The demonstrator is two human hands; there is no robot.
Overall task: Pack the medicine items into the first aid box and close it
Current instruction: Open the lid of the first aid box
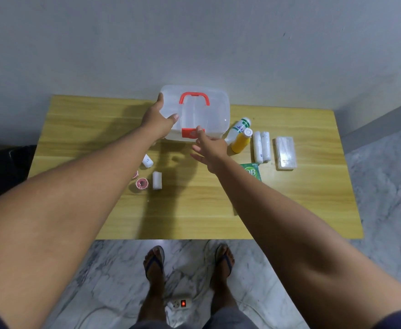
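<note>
Grey wall (194,39), wooden table (289,198), marble floor (384,186).

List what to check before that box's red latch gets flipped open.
1. Box steadied: ok, the left hand rests on its left corner.
2. Finger on the red latch: ok, the right hand touches it with a fingertip.
3. Latch fastened: cannot tell.
4. Red handle out of the way: ok, it lies flat on the lid.
5. White and green bottle clear of the box: cannot tell, it lies close by the right corner.
</note>
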